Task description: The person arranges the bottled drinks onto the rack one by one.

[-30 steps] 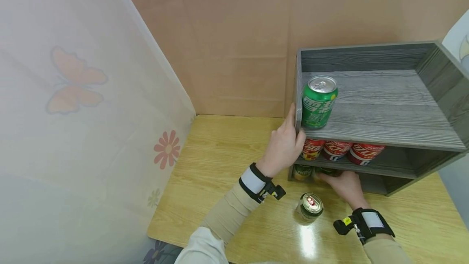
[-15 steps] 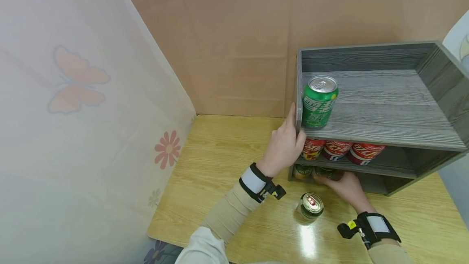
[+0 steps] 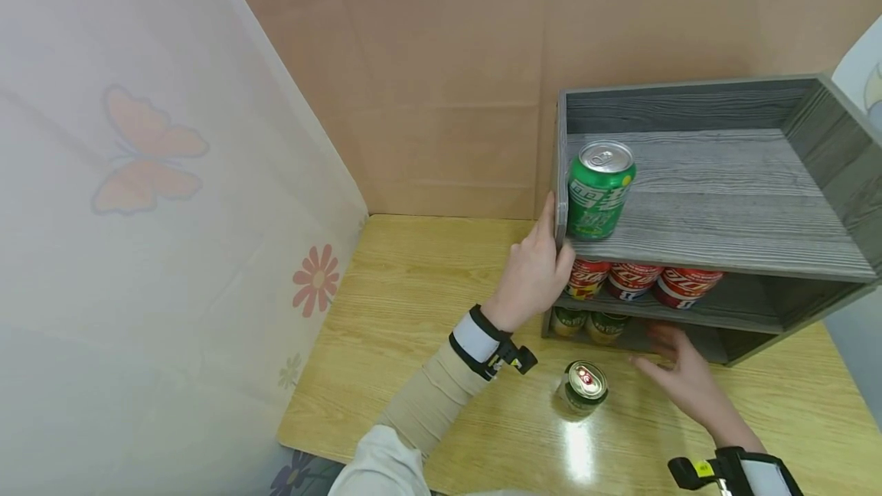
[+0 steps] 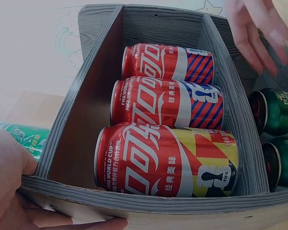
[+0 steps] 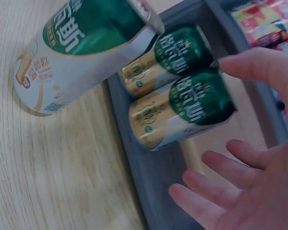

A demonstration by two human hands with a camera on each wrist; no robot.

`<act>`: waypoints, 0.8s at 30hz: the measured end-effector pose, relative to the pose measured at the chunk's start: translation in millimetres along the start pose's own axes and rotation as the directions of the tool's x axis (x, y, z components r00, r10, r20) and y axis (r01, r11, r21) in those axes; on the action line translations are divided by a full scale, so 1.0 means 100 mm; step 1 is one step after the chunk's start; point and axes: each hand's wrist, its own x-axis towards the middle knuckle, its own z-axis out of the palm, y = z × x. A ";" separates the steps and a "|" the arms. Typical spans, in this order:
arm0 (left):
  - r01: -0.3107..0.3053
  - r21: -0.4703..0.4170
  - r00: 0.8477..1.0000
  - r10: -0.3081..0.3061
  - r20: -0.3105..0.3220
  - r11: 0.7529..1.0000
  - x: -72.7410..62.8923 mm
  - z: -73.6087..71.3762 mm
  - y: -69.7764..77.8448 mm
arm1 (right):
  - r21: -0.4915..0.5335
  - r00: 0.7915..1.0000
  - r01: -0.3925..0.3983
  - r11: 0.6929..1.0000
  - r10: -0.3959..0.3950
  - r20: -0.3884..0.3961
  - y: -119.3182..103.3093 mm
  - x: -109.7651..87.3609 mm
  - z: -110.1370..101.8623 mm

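My left hand [image 3: 527, 282] grips the left side panel of the grey wooden shelf [image 3: 717, 197], thumb at its front edge and fingers along the outside. My right hand [image 3: 689, 385] is in front of the bottom tier, fingers spread and holding nothing. Two green and gold drink cans [image 5: 187, 110] stand side by side at the left of that tier, just off the right fingertips in the right wrist view. A matching can [image 3: 584, 389] stands upright on the table before the shelf. Red cola cans [image 4: 168, 160] stand in a row on the middle tier.
A green soda can [image 3: 601, 197] stands at the left of the top tier. The wooden table [image 3: 427, 312] extends left of the shelf. A brown backdrop [image 3: 441, 83] rises behind, and a printed white curtain [image 3: 227, 159] hangs at the left.
My right hand has let go of the second green and gold can in the bottom tier and drawn back toward the lower right, fingers opening. My left hand stays on the shelf.
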 end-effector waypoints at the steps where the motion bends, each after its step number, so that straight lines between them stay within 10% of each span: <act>1: 0.000 -0.001 1.000 0.000 0.000 1.000 0.00 0.00 0.00 | -0.001 1.000 0.009 1.000 -0.009 0.010 -0.03 -0.02 0.00; 24: 0.001 0.010 1.000 -0.001 -0.002 1.000 0.00 0.00 0.00 | 0.045 0.977 0.073 0.996 -0.081 0.199 -0.22 -0.20 0.34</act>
